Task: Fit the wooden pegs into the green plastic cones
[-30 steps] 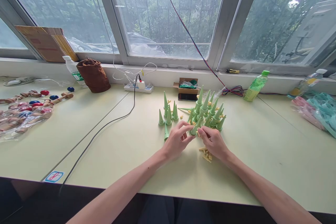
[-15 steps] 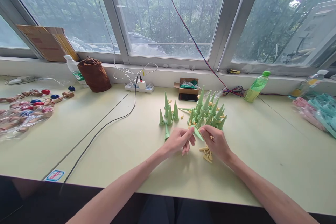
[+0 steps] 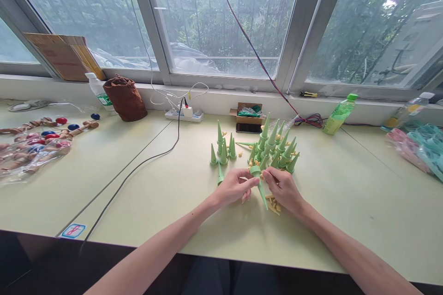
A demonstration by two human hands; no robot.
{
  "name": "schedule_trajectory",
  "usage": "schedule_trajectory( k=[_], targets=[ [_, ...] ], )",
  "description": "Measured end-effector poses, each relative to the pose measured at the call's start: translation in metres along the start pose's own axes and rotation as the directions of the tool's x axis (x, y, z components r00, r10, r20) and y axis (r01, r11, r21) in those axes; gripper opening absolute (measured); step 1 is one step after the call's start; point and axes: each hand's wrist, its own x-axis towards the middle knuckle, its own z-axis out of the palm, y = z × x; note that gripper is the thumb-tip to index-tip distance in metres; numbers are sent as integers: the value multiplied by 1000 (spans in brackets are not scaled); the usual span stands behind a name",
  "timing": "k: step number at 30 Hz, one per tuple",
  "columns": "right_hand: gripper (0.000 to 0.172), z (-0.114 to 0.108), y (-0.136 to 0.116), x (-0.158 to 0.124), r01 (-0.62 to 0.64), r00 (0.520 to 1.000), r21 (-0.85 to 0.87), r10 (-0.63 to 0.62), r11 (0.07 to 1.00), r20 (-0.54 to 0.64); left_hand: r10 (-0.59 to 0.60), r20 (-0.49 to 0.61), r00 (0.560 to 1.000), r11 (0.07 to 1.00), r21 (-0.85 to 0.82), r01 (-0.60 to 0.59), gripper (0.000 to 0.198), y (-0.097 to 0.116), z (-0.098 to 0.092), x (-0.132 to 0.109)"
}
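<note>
My left hand point(image 3: 235, 186) is closed around the wide end of a light green plastic cone point(image 3: 262, 193), whose point slants down toward me. Close beside it, my right hand point(image 3: 284, 188) pinches a small yellow piece point(image 3: 262, 176), mostly covered by the fingertips, against the cone's side. Below the right hand lies a little pile of pale yellow pegs point(image 3: 274, 208), partly hidden. Just beyond the hands stands a dense cluster of green cones point(image 3: 271, 136) with yellow bits among them. A smaller group of green cones point(image 3: 224, 153) stands to the left.
At the back are an open cardboard box point(image 3: 255, 107), a dark phone point(image 3: 248, 127), a power strip point(image 3: 194, 117) and a green bottle point(image 3: 340, 114). A black cable point(image 3: 152, 156) crosses the table. Bagged wooden toys point(image 3: 38, 145) lie left, pink and teal items point(image 3: 422, 147) right.
The green cone has turned in my left hand, so its wide end shows upward and its point reaches lower. My right hand stays beside it.
</note>
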Motion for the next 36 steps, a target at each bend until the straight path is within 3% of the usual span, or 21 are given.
schedule_trajectory(
  k=[7, 13, 18, 21, 25, 28, 31, 36],
  targets=[
    [43, 1, 0, 0, -43, 999, 34, 42, 999, 33, 159, -104, 982, 972, 188, -137, 30, -5, 2, -1],
    [44, 2, -3, -1, -89, 995, 112, 84, 990, 50, 368, -155, 917, 902, 297, -312, 26, -7, 4, 2],
    [43, 3, -4, -1, -87, 996, 159, 82, 983, 37, 413, -174, 894, 872, 359, -332, 25, -8, 5, 3],
    [42, 4, -4, -1, -86, 996, 180, 85, 980, 9, 384, -211, 899, 889, 347, -298, 27, -6, 6, 3],
    [39, 4, -6, -1, -88, 995, 179, 97, 980, -38, 253, -248, 935, 957, 207, -204, 30, 2, 7, 2],
    [37, 2, -7, -1, -72, 993, 148, 85, 986, -82, 96, -163, 982, 995, 31, -92, 41, 5, 6, 2],
    [35, 0, -7, 0, -8, 997, 65, 13, 998, -74, -54, -48, 997, 986, -163, 46, 57, 4, 4, 4],
    [34, 0, -4, 0, 73, 997, 1, -73, 997, -4, -120, 71, 990, 935, -327, 136, 62, -1, 1, 5]
  ],
)
